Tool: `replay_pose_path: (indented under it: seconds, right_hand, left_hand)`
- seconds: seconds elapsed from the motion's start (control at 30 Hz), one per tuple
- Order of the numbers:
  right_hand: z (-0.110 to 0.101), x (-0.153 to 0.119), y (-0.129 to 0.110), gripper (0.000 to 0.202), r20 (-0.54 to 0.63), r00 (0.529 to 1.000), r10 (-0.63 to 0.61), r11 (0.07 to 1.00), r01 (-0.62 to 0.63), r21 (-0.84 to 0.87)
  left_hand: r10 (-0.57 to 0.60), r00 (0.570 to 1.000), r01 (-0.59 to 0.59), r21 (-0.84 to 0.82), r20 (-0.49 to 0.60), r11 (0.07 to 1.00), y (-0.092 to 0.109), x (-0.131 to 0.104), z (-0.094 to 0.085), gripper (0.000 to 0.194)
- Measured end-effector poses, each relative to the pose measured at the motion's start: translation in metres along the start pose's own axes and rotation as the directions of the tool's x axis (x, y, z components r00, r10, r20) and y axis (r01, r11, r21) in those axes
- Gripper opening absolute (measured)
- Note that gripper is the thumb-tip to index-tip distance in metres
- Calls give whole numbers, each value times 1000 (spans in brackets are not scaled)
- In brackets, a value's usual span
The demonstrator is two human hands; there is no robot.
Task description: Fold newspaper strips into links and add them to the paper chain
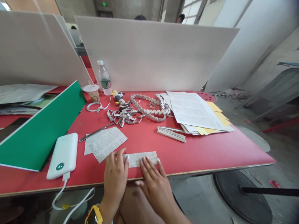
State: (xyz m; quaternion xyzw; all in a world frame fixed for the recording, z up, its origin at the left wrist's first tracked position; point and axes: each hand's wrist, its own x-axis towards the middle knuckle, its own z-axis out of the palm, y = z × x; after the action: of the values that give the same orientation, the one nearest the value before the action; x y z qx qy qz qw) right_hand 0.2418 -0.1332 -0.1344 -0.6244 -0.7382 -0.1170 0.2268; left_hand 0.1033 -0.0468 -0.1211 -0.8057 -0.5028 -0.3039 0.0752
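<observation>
A strip of printed paper (pixel 134 160) lies flat near the front edge of the red table (pixel 198 155). At its left end rests my left hand (pixel 116 169), fingers curled and somewhat apart, with the thumb by the paper. My right hand (pixel 154 183) lies with its fingers stretched over the right part of the strip, pressing on it. More printed sheets (pixel 109 141) sit behind my left hand, beside a thin metal blade or ruler (pixel 95 133). Narrow folded paper strips (pixel 171 134) lie to the right. Farther back is a zigzag chain of folded paper (pixel 149 110).
A white power bank (pixel 64 155) with a cable and a green board (pixel 46 130) stand at the left. Toward the back are a cup (pixel 93 93), a bottle (pixel 105 79) and small bird figures (pixel 118 96). Stacked papers (pixel 196 110) lie at the right, before a white partition (pixel 151 53).
</observation>
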Motion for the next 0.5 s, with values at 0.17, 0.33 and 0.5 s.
replay_pose_path:
  seconds: [0.17, 0.33, 0.5]
  right_hand:
    - [-16, -12, 24, 42, 40, 998, 39, 999, -39, -5]
    - [-23, -16, 38, 32, 22, 996, -84, 984, 79, 157]
    - [-27, -11, 39, 19, -7, 998, -69, 953, 68, 297]
  left_hand:
    - [288, 957, -282, -106, 41, 954, -3, -8, -13, 26]
    - [488, 871, -467, -233, 44, 853, -5, -20, -29, 22]
    - [474, 880, -446, -300, 24, 843, -9, -19, -34, 21]
